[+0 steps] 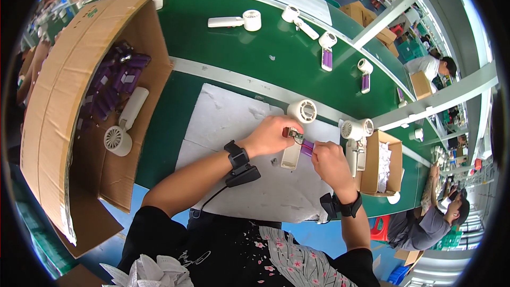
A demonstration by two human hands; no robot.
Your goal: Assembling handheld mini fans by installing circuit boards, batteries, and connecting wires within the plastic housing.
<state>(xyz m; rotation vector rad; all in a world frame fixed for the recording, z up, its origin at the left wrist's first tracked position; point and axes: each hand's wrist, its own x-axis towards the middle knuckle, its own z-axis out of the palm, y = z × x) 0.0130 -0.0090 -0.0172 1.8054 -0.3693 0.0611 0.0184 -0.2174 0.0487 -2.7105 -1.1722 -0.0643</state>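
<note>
A white handheld fan (302, 110) lies on the pale work mat, its round head pointing away from me and its handle (289, 158) opened up. My left hand (270, 136) is closed around the fan's neck, with the fingertips at a small green circuit board (297, 137). Thin red wires run beside the board. To the right of the handle sits a purple battery pack (306, 148). My right hand (330, 162) pinches at the pack's right side; the fingers partly cover it.
At left a large cardboard box (58, 74) holds purple battery packs (114, 82) and a white fan (118, 140). Right of the mat (212, 127), more fans (357, 129) stand by a small carton (393, 165). Several fans (251, 20) lie along the green belt beyond a metal rail (228, 77).
</note>
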